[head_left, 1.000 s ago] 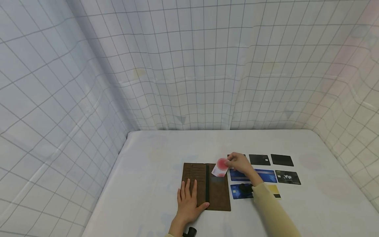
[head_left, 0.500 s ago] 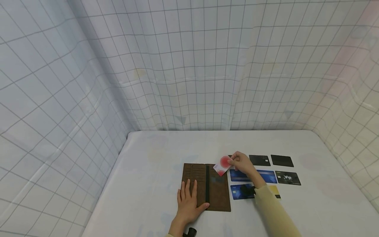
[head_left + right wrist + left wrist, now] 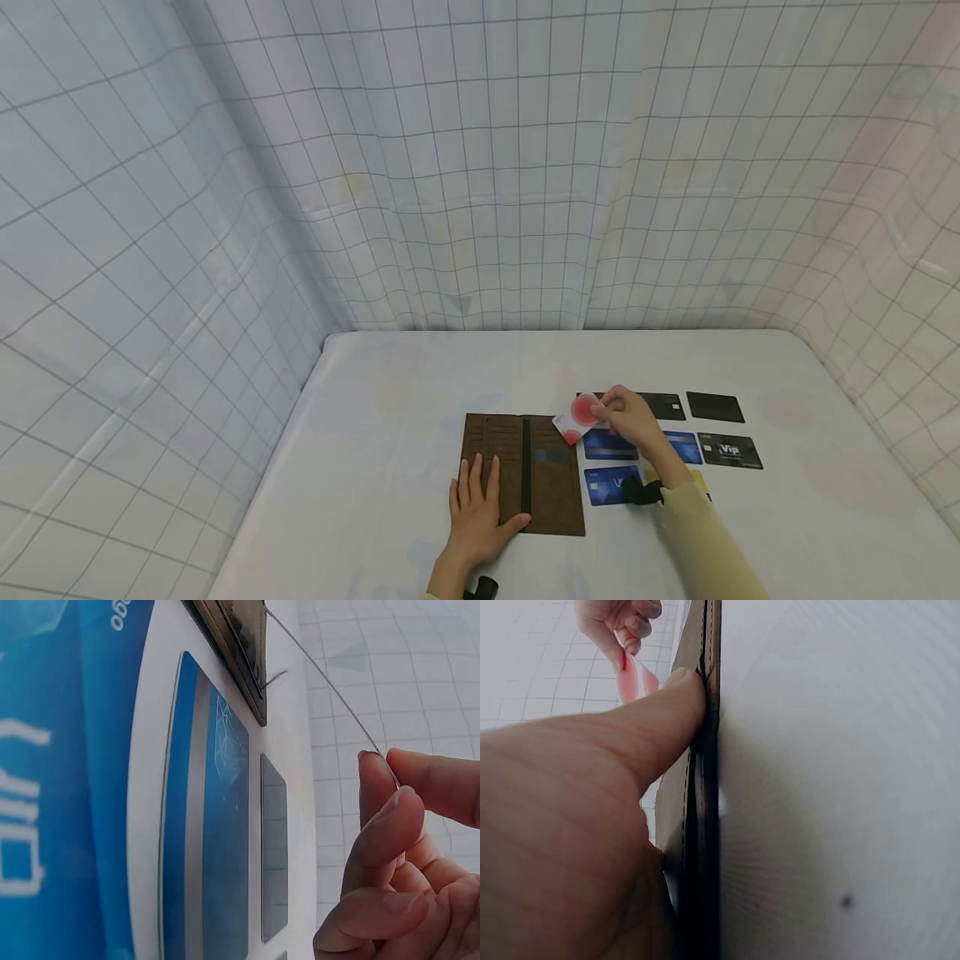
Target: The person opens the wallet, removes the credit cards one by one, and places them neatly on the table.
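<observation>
A brown wallet [image 3: 557, 500] lies open and flat on the white table, with card slots on its left half and a dark band down the middle. My left hand [image 3: 474, 521] rests on its lower left part, fingers straight and thumb reaching to the band. Between thumb and fingertips my right hand [image 3: 630, 415] pinches a white and pink card [image 3: 573, 423] with a red circle, above the wallet's upper right corner. In the right wrist view the card [image 3: 330, 681] appears edge-on, apart from the cards lying below.
Right of the wallet, cards lie in rows: blue cards [image 3: 609, 446], a black VIP card [image 3: 729, 450], plain black cards [image 3: 715, 407] and a yellow one [image 3: 699, 481] partly hidden by my right wrist. White grid-patterned curtains [image 3: 480, 208] surround the table.
My right hand has moved to the right with the pink card, from over the wallet's right half toward the rows of cards. The left hand has stayed in place.
</observation>
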`<state>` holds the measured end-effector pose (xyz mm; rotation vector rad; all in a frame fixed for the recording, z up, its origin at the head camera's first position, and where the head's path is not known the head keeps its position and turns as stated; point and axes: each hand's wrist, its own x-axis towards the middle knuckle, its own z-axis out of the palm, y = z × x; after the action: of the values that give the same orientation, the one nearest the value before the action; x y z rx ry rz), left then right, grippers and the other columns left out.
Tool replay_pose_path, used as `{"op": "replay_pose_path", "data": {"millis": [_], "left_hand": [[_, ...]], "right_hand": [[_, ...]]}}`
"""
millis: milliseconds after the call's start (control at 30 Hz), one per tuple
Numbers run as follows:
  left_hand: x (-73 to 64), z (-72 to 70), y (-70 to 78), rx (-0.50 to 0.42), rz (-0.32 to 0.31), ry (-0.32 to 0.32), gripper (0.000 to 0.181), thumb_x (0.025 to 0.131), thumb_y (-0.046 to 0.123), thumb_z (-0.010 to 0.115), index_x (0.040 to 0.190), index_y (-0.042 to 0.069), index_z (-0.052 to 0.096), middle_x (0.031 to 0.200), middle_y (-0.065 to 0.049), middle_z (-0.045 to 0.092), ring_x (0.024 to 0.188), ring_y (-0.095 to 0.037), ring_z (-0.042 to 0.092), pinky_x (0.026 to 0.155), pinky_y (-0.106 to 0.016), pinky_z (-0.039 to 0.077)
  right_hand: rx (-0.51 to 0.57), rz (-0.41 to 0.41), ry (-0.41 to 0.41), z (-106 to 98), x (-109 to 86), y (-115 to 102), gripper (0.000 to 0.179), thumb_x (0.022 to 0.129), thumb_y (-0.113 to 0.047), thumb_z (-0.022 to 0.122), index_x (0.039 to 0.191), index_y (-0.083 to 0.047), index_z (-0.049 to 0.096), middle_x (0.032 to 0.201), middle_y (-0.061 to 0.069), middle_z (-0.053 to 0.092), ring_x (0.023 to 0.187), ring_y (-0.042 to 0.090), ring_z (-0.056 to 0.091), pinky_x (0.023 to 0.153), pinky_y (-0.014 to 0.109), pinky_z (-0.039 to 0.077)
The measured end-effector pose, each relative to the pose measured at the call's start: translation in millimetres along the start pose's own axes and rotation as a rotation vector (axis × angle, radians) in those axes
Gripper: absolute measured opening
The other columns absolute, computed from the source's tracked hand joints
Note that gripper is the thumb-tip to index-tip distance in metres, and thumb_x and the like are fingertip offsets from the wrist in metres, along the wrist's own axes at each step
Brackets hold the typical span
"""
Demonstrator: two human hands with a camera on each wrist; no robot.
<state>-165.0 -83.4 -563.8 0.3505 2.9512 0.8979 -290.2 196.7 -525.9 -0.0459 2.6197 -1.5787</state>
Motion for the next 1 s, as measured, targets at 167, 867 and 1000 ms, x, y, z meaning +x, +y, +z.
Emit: {"op": "replay_pose_path", "data": {"millis": [167,867,1000], "left_hand": [[1.1,1.0,-1.4,0.002,0.003,0.006,0.095,0.085,0.056,0.06,0.149,-0.001,0.019,0.152,-0.028,0.006,0.138,-0.045,-0.005,0.104,-0.062,-0.001],[1.1,5.1,-4.3,-0.004,0.023,0.039,0.094,0.086,0.056,0.059,0.149,-0.001,0.02,0.151,-0.028,0.007,0.137,-0.046,-0.004,0.103,-0.062,-0.002],[1.0,7.2,-5.7,-0.001,0.025,0.047,0.094,0.085,0.057,0.059,0.15,0.0,0.02,0.151,-0.028,0.007,0.138,-0.045,-0.005,0.103,-0.061,-0.003]], "right_hand": [[-0.002,0.011,0.039,-11,-8.7,1,0.028,0.091,-0.026,0.065,0.1,-0.002,0.053,0.074,0.005,0.063,0.061,0.022,0.053,0.062,0.033,0.04],[0.057,0.085,0.304,-86,-69.0,24,0.038,0.09,-0.034,0.066,0.102,-0.001,0.051,0.08,0.006,0.067,0.062,0.021,0.054,0.056,0.036,0.048],[0.077,0.161,0.331,-99,-80.1,42,0.044,0.088,-0.043,0.066,0.1,-0.004,0.05,0.077,0.0,0.067,0.061,0.019,0.054,0.054,0.04,0.047]]}}
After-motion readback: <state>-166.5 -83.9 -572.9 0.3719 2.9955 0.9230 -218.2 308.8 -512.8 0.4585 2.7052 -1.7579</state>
